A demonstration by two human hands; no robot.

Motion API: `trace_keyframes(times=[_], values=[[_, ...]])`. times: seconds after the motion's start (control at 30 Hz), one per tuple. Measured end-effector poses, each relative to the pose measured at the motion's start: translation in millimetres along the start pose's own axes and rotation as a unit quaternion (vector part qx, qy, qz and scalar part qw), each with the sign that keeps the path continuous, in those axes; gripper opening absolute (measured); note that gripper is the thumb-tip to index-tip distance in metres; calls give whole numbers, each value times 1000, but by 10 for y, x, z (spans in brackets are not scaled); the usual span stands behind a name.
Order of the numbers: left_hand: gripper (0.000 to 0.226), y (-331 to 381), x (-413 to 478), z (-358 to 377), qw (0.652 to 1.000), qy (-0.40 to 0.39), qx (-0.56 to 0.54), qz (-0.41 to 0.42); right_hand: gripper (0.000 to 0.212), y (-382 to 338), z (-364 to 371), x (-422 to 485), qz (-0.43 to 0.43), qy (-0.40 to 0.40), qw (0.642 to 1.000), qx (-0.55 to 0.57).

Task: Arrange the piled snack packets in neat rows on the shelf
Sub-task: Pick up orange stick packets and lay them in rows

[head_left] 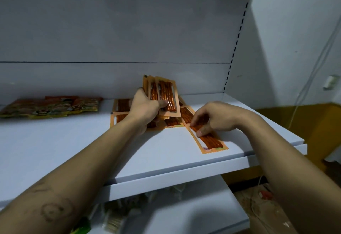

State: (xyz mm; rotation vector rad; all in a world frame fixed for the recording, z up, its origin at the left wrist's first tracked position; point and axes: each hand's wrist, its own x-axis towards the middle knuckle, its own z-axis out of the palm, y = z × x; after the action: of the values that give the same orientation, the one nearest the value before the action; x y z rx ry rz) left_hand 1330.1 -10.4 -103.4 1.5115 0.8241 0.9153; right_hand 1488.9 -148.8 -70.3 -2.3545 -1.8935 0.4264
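**Both hands on orange snack packets, mid shelf**

The left hand is gripping a bunch of packets: long orange ones w/ brown sticks inside. It is holding them upright and a bit fanned, above the shelf. The thumb is lying across the front of the bunch and the other fingers are curling behind it, so I cannot tell how they are lying.

Under and around this hand, a pile of the same packets is lying flat, far-centre on the shelf, close to the back panel. The packets are overlapping at diff. angles, not in rows.

The right hand is reaching from the right. Its fingers are curling down, and the thumb and fingertips are pinching a single packet. This packet is lying flat on the shelf, slanting from the pile toward the near-right edge, w/ its near end free and its far end touching the pile.

At the far left, well apart from the pile, some colourful packets are lying flat in an overlapping group.

Below, a lower shelf is showing, w/ blurred items on its left part; I cannot tell what they are. On the right, beside the shelf unit, a yellow box is standing.
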Motion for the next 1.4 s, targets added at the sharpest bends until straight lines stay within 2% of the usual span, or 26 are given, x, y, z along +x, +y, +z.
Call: trace_keyframes(times=[0.17, 0.27, 0.43, 0.63, 0.73, 1.07, 1.4], values=[[38, 12, 94, -55, 1000, 25, -9, 8, 26, -43, -193, 138, 0, 102, 995, -6], [38, 6, 173, -154, 999, 52, -10, 10, 33, -94, -253, 398, 1, 129, 991, -22], [30, -50, 269, -299, 998, 62, 17, 21, 53, -147, -154, 897, 10, 52, 997, -56], [34, -94, 371, -366, 996, 28, 63, 48, 52, -57, -60, 1287, 33, -41, 998, -35], [39, -137, 417, -339, 996, 15, 73, 47, 49, 64, 22, 1335, 32, -29, 999, -32], [36, -153, 449, -223, 997, -20, 60, 50, 47, 487, -42, 1228, 57, -1, 998, -25], [34, -77, 404, -342, 998, 0, 55, 44, 45, 691, -120, 1125, 95, 1, 995, -15]])
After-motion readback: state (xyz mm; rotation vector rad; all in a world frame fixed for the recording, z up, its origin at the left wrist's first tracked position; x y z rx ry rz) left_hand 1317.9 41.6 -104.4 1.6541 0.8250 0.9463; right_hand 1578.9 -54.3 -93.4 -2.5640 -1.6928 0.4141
